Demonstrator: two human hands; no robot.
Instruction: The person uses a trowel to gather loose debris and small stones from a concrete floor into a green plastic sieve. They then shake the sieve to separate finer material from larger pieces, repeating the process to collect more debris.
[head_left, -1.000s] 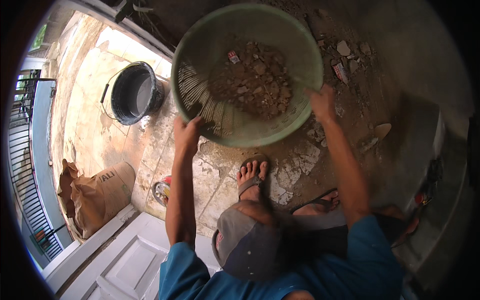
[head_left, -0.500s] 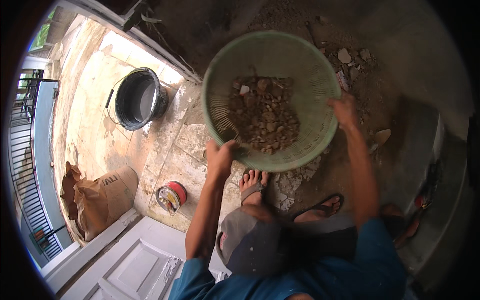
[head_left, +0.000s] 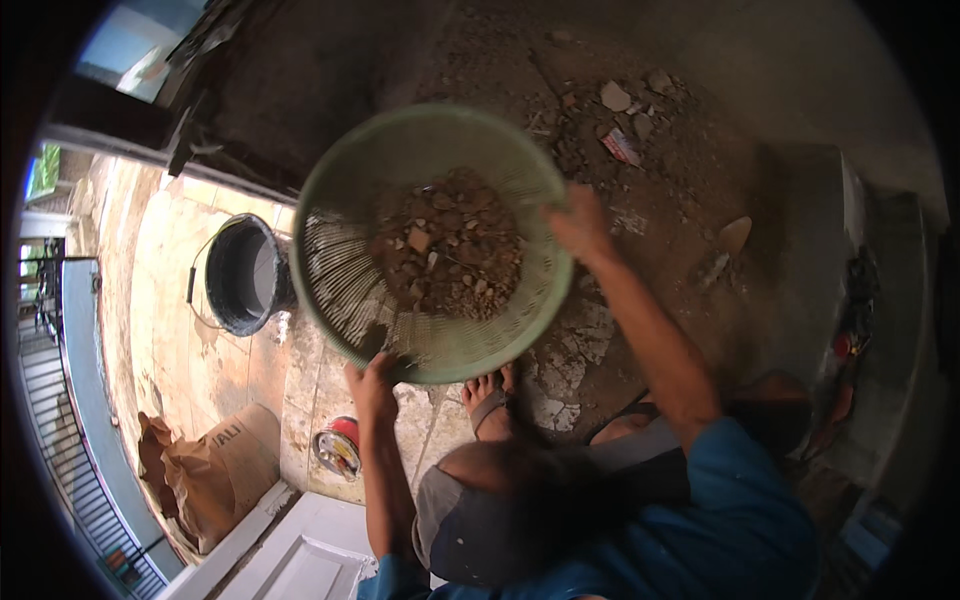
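Note:
Between my two hands is a round pale-green plastic basket (head_left: 545, 335) with slotted sides. Brown gravel (head_left: 455, 240), small stones and bits of rubble lie heaped in its bottom. My left hand (head_left: 374, 388) is closed on the rim at the near left, and my right hand (head_left: 583, 228) grips the rim on the right side. The basket is held up off the ground, above and ahead of my sandalled feet. Both thumbs lie at the rim; the fingers are partly hidden.
A black bucket (head_left: 215, 290) with a wire handle stands left on pale tiles. Nearby are a red can (head_left: 338, 446), a torn brown paper sack (head_left: 225, 465) and a white panelled door (head_left: 300, 560). Broken rubble (head_left: 640, 105) and a trowel-like blade (head_left: 735, 235) lie right on dirt.
The basket has moved left and nearer to me with both hands still on its rim. The gravel inside has shifted and spread. My view has also turned somewhat.

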